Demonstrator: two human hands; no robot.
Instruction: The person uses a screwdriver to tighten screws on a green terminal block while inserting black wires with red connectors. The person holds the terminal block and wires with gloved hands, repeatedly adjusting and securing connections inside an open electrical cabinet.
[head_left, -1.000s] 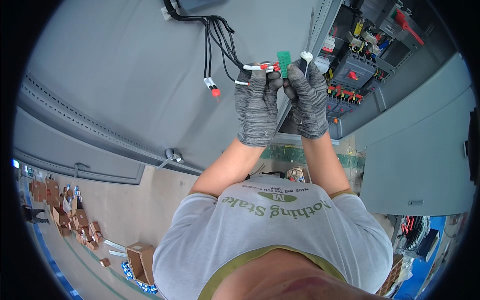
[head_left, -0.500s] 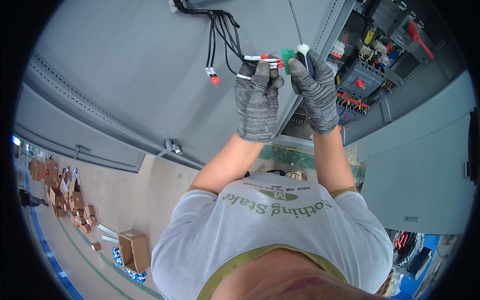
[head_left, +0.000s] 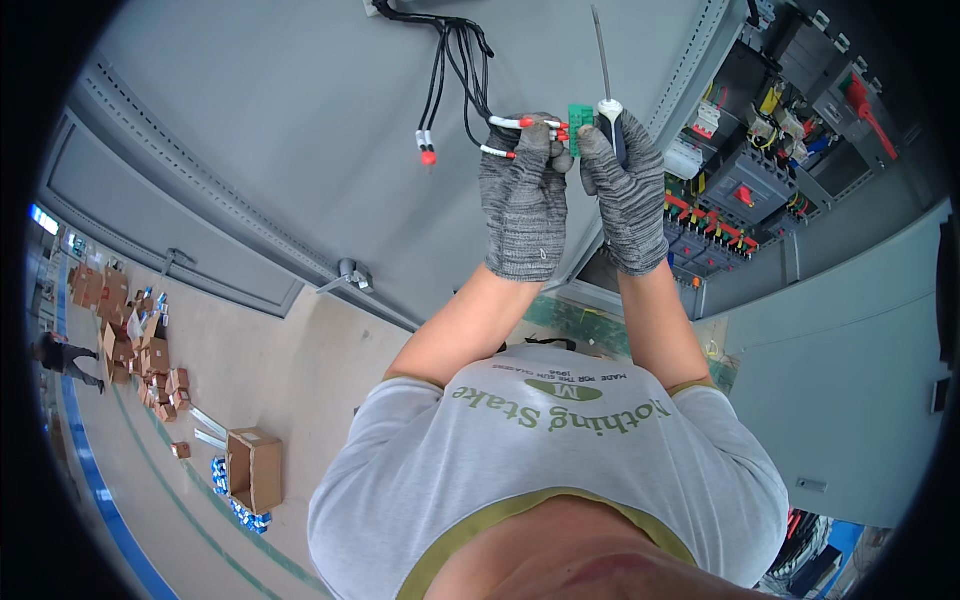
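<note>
Black wires (head_left: 467,62) with white sleeves and red tips run down from a bundle at the top. My left hand (head_left: 525,215), in a grey knit glove, is closed on several of these wires, pinching them near their red ends. Those tips meet the left side of a green terminal block (head_left: 580,122); whether they sit inside it cannot be made out. My right hand (head_left: 632,195), gloved alike, grips a screwdriver (head_left: 611,112) with its shaft pointing up, and its thumb lies against the green block. Another pair of red-tipped wires (head_left: 428,150) hangs free to the left.
Behind my hands stretches a grey cabinet door panel (head_left: 300,130). To the right, an open cabinet holds breakers (head_left: 745,190) and a red handle (head_left: 870,115). Cardboard boxes (head_left: 255,470) stand on the floor at left, where a distant person (head_left: 72,360) is visible.
My hands have come closer together, bringing the wire tips up against the green block. The whole view has shifted slightly, and a distant person shows more fully at the left.
</note>
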